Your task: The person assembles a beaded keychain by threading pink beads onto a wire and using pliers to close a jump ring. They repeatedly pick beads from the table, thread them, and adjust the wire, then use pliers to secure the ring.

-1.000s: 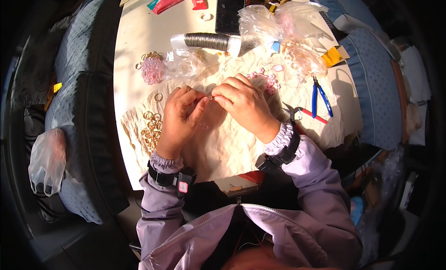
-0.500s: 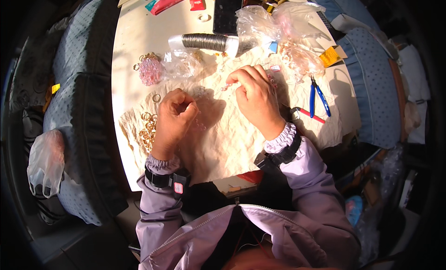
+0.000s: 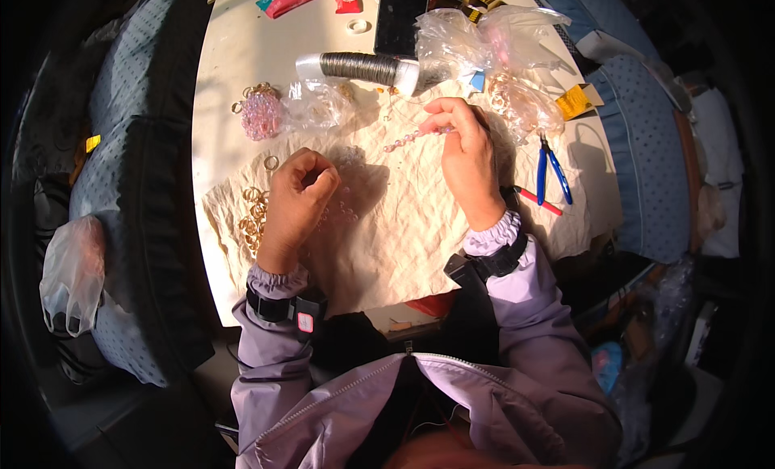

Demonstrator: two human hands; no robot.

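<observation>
My right hand (image 3: 470,164) is closed in a pinch on a short strand of pink and clear beads (image 3: 401,141), which sticks out to the left of the fingertips. To the left, my left hand (image 3: 299,196) is curled with thumb and fingers together; whatever they may hold is hidden. Loose clear and pink beads (image 3: 349,214) lie on the wrinkled cloth (image 3: 395,251) just right of that hand. Beside its wrist sits a pile of gold-coloured rings (image 3: 253,219), with one single ring (image 3: 271,163) farther up.
A bundle of pink beads (image 3: 261,118) and a clear bag (image 3: 316,107) lie at the back left. Behind them is a spool of dark wire (image 3: 359,68). Blue-handled pliers (image 3: 554,174), a red-handled tool (image 3: 539,201), plastic bags (image 3: 452,45) and a yellow box (image 3: 574,102) are on the right.
My right hand has moved right, so the bead strand now shows from its fingertips. My left hand stays closed in nearly the same place.
</observation>
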